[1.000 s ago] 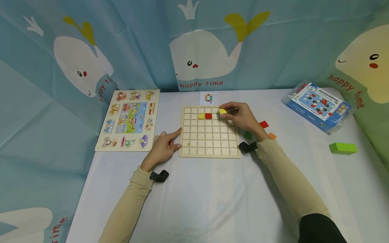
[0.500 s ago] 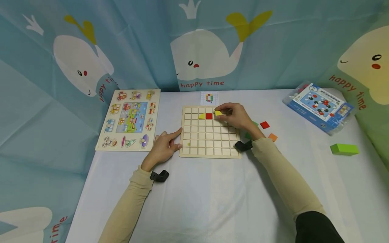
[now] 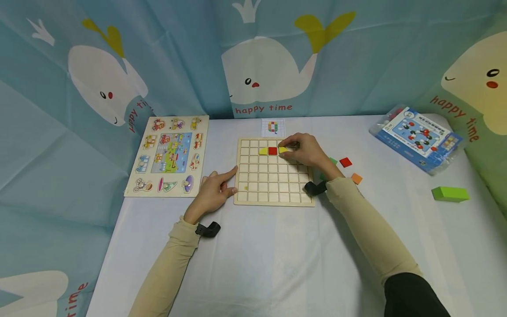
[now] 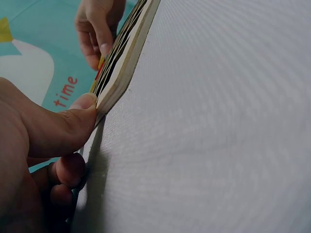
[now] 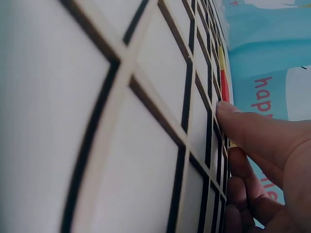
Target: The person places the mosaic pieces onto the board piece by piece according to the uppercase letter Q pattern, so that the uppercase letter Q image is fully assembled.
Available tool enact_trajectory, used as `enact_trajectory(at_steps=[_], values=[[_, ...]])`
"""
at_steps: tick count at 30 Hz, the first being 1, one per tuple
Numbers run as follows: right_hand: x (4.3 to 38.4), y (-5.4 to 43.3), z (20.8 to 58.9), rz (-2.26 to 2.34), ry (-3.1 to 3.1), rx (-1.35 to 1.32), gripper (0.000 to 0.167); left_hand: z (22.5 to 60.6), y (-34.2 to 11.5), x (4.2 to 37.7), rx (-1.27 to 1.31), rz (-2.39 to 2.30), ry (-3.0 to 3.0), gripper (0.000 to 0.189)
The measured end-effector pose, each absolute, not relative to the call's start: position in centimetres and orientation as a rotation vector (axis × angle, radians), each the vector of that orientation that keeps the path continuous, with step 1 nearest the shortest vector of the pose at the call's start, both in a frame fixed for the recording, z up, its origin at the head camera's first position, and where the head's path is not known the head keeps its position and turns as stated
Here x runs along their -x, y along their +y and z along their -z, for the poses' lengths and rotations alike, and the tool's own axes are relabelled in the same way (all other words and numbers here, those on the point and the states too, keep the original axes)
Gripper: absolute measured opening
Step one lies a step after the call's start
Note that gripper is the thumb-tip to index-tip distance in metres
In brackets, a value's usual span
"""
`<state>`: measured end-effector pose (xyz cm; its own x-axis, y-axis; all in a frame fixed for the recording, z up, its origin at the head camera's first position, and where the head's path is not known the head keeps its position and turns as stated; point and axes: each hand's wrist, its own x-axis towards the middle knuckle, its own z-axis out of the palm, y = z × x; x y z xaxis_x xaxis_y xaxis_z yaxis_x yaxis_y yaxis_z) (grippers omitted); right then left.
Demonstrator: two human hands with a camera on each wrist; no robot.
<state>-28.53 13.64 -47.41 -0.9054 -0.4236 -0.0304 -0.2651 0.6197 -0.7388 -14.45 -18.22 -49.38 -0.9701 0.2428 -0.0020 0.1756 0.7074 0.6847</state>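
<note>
A wooden grid board (image 3: 273, 203) lies on the table with square cells. In its second row from the back sit a yellow tile (image 3: 263, 152) with a slanted corner and, beside it on the right, a red square tile (image 3: 272, 151). My right hand (image 3: 304, 149) pinches a second yellow tile (image 3: 282, 150) between thumb and fingers, right at the cell to the right of the red one. My left hand (image 3: 214, 192) rests at the board's left edge, index finger stretched and thumb touching the rim; the left wrist view shows the thumb (image 4: 73, 121) against the edge.
A small pattern card (image 3: 273, 127) lies behind the board. Red (image 3: 346, 162), orange (image 3: 357, 178) and green tiles lie right of it, the green partly hidden by my forearm. A picture puzzle (image 3: 130, 189), a bagged blue box (image 3: 417, 132) and a green block (image 3: 450, 193) stand farther out.
My right hand has moved left and slightly down with the yellow tile, from over the board's back right part to beside the red tile. The left hand has stayed put.
</note>
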Motion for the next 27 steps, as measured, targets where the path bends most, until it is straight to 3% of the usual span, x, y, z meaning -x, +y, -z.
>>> enact_trajectory(at_steps=[27], values=[[28.37, 13.51, 46.92, 1.137, 2.654, 0.634, 0.023, 49.36, -18.12, 14.47, -0.332, -1.112, 2.812, 0.066]])
